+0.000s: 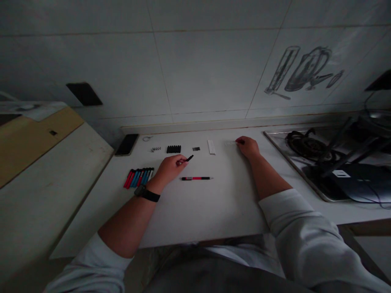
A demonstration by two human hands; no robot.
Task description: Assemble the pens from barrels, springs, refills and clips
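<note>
My left hand point(172, 169) pinches a small black pen part point(190, 158) above the white counter. My right hand point(249, 147) is at the back of the counter, its fingers pressed together beside faint clear plastic pieces point(229, 143); what is between those fingertips is too small to make out. In front of my left hand lies a red and black pen point(197, 178). Along the back are springs point(155, 149), a row of black grips point(174, 149), small dark pieces point(196, 149) and white refills point(211, 147). Several red, blue and white pen barrels point(139, 178) lie left of my left wrist.
A black phone point(127, 145) and a ring-shaped item point(147, 138) lie at the back left. To the right is a gas stove point(308, 144) with a dark appliance point(357, 181) on it. A tiled wall point(204, 73) rises behind the counter point(207, 215).
</note>
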